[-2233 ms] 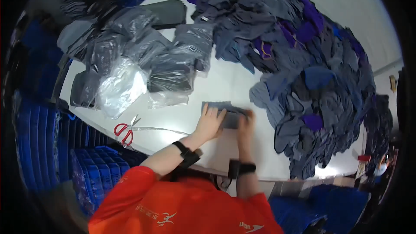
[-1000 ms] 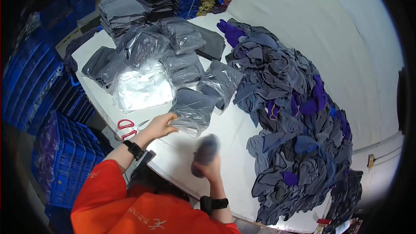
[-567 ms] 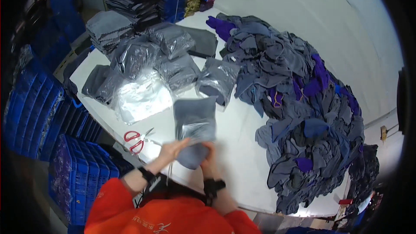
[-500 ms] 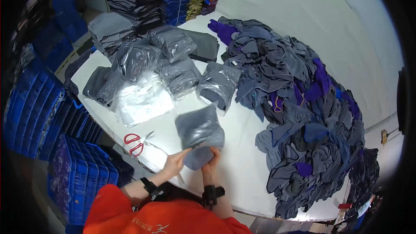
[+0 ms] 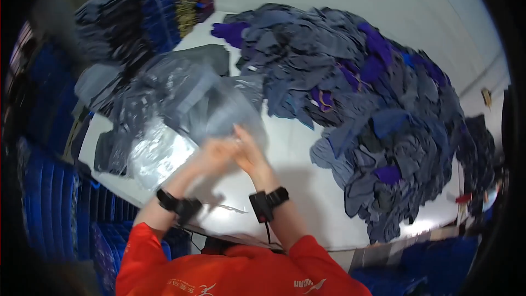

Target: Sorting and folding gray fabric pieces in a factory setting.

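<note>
A clear plastic bag [image 5: 233,111] with grey cloth inside is raised off the white table, blurred by motion. At its near edge my left hand [image 5: 215,152] is closed on the bag, its fingers smeared. Close beside it, my right hand [image 5: 249,153] grips the same edge, with one finger pointing up along the bag. Behind and left of it lie other bagged grey cloths [image 5: 148,90], partly hidden by the raised bag. Shiny flat plastic bags [image 5: 159,156] lie left of my hands. The red-handled scissors cannot be made out now.
A big heap of loose grey and purple garments [image 5: 339,77] covers the table's right side. Stacks of folded dark, blue and yellow-edged cloth [image 5: 142,13] stand at the back left. Blue plastic crates [image 5: 52,203] crowd the floor at left. A white wall [image 5: 427,16] rises behind.
Both hands have moved up and away from the table's near edge, lifting the bag toward the other bagged cloths. The view has shifted, so the heap sits further left.
</note>
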`<state>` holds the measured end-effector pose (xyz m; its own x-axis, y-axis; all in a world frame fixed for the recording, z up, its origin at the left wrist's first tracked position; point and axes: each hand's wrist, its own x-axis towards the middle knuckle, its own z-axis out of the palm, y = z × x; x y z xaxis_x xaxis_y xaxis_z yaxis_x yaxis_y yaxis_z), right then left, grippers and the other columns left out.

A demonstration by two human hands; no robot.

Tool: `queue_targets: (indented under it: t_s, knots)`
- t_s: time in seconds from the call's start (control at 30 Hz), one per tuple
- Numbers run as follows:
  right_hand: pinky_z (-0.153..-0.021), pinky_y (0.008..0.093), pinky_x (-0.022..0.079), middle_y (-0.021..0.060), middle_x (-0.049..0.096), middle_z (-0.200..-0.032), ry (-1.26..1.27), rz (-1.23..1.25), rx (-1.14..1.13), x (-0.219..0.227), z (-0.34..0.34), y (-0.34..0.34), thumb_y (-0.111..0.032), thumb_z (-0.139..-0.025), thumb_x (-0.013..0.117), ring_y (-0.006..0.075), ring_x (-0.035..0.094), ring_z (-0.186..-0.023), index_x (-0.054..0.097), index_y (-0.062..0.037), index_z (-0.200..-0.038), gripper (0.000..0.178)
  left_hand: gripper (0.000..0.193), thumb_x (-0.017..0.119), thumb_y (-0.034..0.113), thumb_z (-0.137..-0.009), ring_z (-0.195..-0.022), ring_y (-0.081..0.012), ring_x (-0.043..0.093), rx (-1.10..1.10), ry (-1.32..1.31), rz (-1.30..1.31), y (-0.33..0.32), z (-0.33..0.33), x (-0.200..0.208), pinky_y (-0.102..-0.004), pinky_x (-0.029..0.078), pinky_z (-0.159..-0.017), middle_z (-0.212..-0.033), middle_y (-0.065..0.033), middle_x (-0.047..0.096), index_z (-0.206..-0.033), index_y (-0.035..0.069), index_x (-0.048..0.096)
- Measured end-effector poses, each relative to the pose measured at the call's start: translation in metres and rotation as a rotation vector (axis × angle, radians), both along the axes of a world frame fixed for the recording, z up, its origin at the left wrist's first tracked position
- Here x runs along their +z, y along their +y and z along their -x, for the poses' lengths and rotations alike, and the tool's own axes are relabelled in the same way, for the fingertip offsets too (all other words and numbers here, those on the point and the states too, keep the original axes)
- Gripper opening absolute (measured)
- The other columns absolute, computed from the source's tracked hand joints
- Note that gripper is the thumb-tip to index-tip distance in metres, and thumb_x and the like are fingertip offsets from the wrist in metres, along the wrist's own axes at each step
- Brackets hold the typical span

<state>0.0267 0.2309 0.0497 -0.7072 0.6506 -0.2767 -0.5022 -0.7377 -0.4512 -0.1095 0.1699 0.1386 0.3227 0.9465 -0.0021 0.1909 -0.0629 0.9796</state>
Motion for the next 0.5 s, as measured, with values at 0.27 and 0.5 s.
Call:
queue_targets:
  t_s: [0.27,0.5]
  knots:
    - [-0.074,0.0364,0.046,0.0155,0.055,-0.1,-1.85,-0.769,-0.818,-0.075,-0.157,-0.012,-0.011,-0.073,0.067,0.0281,0.055,-0.088,0.055,0.0002,-0.097,0.029,0.025,0.049,0.011,-0.089,-0.095,-0.0318,0.06,0.631,0.695,-0.479,0.168,0.146,-0.08,-0.0362,0.047,-0.079,-0.102,-0.0197,0.062,-0.111,0.004,0.059]
    - [-0.07,0.0375,0.043,0.0164,0.054,-0.088,-1.73,-0.643,-0.862,-0.024,-0.236,0.002,-0.008,-0.078,0.052,0.0273,0.053,-0.079,0.051,-0.0029,-0.088,0.011,0.058,0.059,0.005,-0.08,-0.103,-0.0366,0.045,0.663,0.963,-0.653,0.15,0.071,-0.044,-0.0397,0.037,-0.089,-0.112,-0.0202,0.045,-0.134,0.01,0.036]
